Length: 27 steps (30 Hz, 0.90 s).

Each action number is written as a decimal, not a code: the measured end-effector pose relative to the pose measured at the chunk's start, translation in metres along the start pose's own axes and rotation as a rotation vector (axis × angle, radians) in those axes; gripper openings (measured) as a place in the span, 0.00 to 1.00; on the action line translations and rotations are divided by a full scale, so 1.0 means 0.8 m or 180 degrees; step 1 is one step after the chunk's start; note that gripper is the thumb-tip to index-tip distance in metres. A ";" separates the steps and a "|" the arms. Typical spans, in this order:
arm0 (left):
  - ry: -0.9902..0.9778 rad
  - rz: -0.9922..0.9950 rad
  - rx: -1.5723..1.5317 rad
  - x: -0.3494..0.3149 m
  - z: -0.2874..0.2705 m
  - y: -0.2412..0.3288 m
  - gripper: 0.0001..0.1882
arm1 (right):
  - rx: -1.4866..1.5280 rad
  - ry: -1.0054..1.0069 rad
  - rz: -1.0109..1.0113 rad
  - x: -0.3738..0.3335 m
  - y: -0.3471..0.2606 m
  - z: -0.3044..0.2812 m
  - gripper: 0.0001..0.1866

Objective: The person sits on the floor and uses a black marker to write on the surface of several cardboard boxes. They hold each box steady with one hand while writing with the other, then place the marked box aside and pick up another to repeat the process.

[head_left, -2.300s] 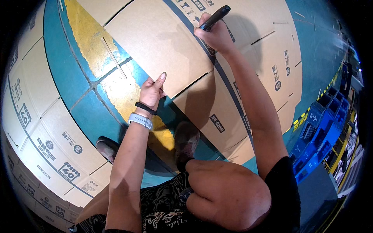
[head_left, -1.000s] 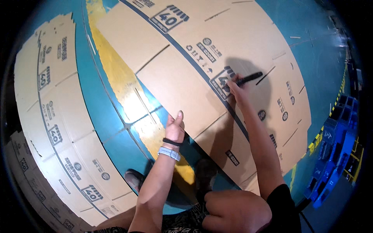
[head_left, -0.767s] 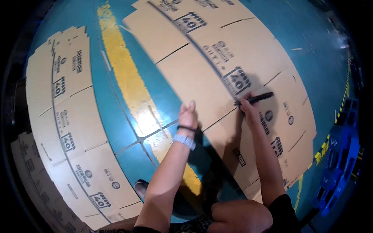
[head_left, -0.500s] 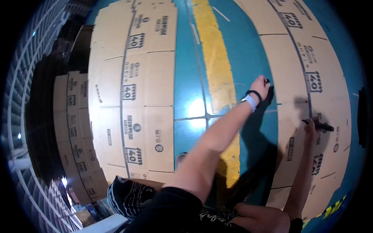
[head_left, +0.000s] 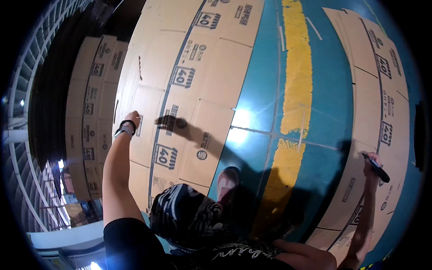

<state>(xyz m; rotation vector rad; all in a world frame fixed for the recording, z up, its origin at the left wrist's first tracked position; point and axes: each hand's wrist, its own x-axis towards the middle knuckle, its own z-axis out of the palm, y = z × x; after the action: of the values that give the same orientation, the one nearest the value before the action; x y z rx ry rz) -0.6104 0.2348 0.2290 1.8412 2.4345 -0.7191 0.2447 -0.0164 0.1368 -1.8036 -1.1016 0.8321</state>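
Observation:
My right hand [head_left: 372, 163], over the flat cardboard sheet on the right, is closed around a black marker pen [head_left: 379, 172]. At the far left, my left hand [head_left: 132, 119] is at the upper surface of the left cardboard stack [head_left: 211, 90], close to a small printed box. Its fingers are curled together; whatever they may hold is hidden. A dark wristband and a pale watch [head_left: 124, 129] are on that wrist. Short black marks [head_left: 140, 68] show on the cardboard beyond the hand. The right cardboard [head_left: 362, 112] carries printed symbols and a long dark stripe.
Between the cardboard stacks runs a green floor [head_left: 256, 99] with a worn yellow stripe [head_left: 297, 67]. A foot in a pinkish shoe [head_left: 228, 183] is beside the left stack. Another cardboard stack [head_left: 74, 135] stands farther left, near metal railings [head_left: 22, 180]. Dark patterned fabric [head_left: 180, 213] is below.
My left hand has swung from above the floor beside the right cardboard across to the left stack. The view has shifted left. My right hand still grips the marker pen.

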 end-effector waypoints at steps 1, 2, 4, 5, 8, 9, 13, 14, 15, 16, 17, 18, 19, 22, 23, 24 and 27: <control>-0.0091 -0.0156 0.0170 -0.014 0.003 -0.003 0.15 | 0.0171 -0.0198 0.0120 0.005 -0.032 0.002 0.07; -0.0185 -0.0296 0.0343 -0.026 0.004 -0.002 0.17 | 0.0048 -0.0276 0.0319 0.008 -0.061 0.006 0.07; -0.0288 -0.0685 0.0287 -0.027 0.014 -0.035 0.25 | 0.0024 -0.0544 0.0333 0.022 -0.121 0.027 0.07; -0.0214 -0.0811 0.0204 -0.021 0.015 -0.053 0.27 | -0.0142 -0.0630 0.0418 0.027 -0.136 0.039 0.07; -0.0266 -0.0928 -0.0562 0.023 0.063 -0.111 0.32 | -0.0428 -0.0743 -0.0047 0.057 -0.145 0.060 0.09; -0.0466 -0.0969 -0.1190 0.024 0.072 -0.084 0.32 | -0.0420 -0.0679 -0.0049 0.058 -0.161 0.075 0.09; -0.0035 -0.0835 -0.1954 0.048 0.081 -0.113 0.34 | -0.0393 -0.0803 -0.0031 0.077 -0.163 0.141 0.10; 0.0404 -0.0850 -0.1171 0.046 0.080 -0.116 0.35 | -0.0277 -0.0881 0.0001 0.078 -0.170 0.168 0.10; 0.0148 -0.0913 -0.1750 0.039 0.072 -0.101 0.35 | -0.0108 -0.0949 0.0022 0.075 -0.174 0.187 0.10; -0.0133 -0.0890 -0.1861 0.030 0.054 -0.087 0.33 | 0.0109 -0.1028 0.0050 0.073 -0.173 0.209 0.10; -0.0159 -0.0900 -0.1919 0.027 0.050 -0.090 0.32 | 0.0349 -0.1140 0.0017 0.071 -0.176 0.231 0.10; -0.0186 -0.0916 -0.1967 0.028 0.049 -0.098 0.31 | 0.0526 -0.1226 -0.0011 0.071 -0.179 0.253 0.10; -0.0218 -0.0847 -0.1853 0.031 0.048 -0.104 0.30 | 0.0675 -0.1262 0.0006 0.069 -0.182 0.273 0.10; -0.0121 -0.0672 -0.1932 0.040 0.042 -0.113 0.30 | 0.1170 -0.1367 0.0107 0.061 -0.191 0.310 0.10; -0.0147 -0.0608 -0.1920 0.038 0.041 -0.115 0.28 | 0.1318 -0.1372 0.0179 0.058 -0.190 0.317 0.10; -0.0147 -0.0580 -0.1883 0.040 0.040 -0.114 0.27 | 0.1454 -0.1333 0.0209 0.059 -0.192 0.322 0.10; -0.0203 -0.0660 -0.1987 0.045 0.040 -0.115 0.25 | 0.1741 -0.1241 0.0175 0.048 -0.206 0.341 0.09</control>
<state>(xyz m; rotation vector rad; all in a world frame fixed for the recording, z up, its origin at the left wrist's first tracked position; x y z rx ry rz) -0.7141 0.2372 0.2230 1.3207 2.4375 0.0066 -0.0301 0.1473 0.1652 -1.2461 -0.9370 1.4054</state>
